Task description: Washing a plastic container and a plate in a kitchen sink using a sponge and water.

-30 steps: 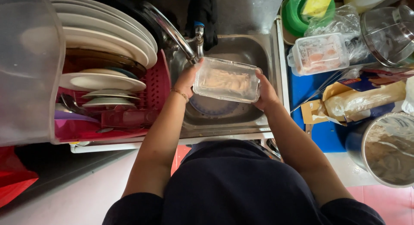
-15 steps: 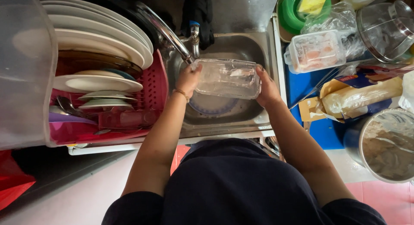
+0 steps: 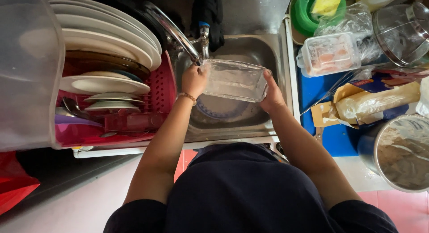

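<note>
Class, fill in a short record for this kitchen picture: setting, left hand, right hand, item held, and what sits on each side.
Setting: steel sink seen from above
Left hand: grips one end of the clear container
Right hand: grips the other end
Item held: clear rectangular container, under the tap
In the basin: blue-rimmed dish
Left side: red dish rack with white plates
Right side: lidded food box, steel pot

Head view, straight down, close above sink (image 3: 272,50)
</note>
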